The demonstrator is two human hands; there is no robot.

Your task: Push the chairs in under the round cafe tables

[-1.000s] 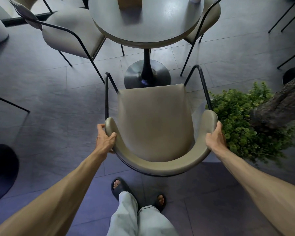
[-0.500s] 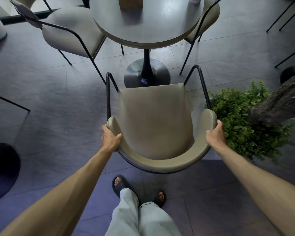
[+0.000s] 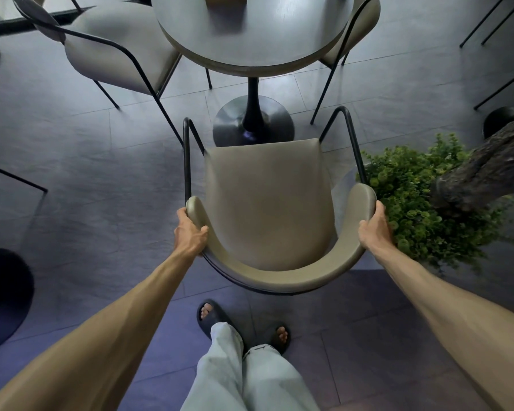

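A beige padded chair point(image 3: 267, 203) with black metal arms stands right below me, facing a round grey cafe table point(image 3: 250, 34) on a black pedestal base point(image 3: 252, 121). My left hand point(image 3: 189, 232) grips the left end of the curved backrest. My right hand point(image 3: 374, 229) grips the right end. The seat's front edge lies over the near rim of the pedestal base and is still short of the tabletop. Two more beige chairs stand at the table, one at the left point(image 3: 116, 54) and one at the right point(image 3: 353, 34).
A green shrub point(image 3: 413, 203) and a rough tree trunk point(image 3: 481, 170) stand close to the chair's right side. Another table's black base point(image 3: 0, 295) sits at the left edge. Thin black chair legs point(image 3: 493, 22) show at the top right. My sandalled feet point(image 3: 214, 315) are just behind the chair.
The chair has slid a little forward towards the table, with both hands still on its backrest. My feet have stepped slightly forward behind it.
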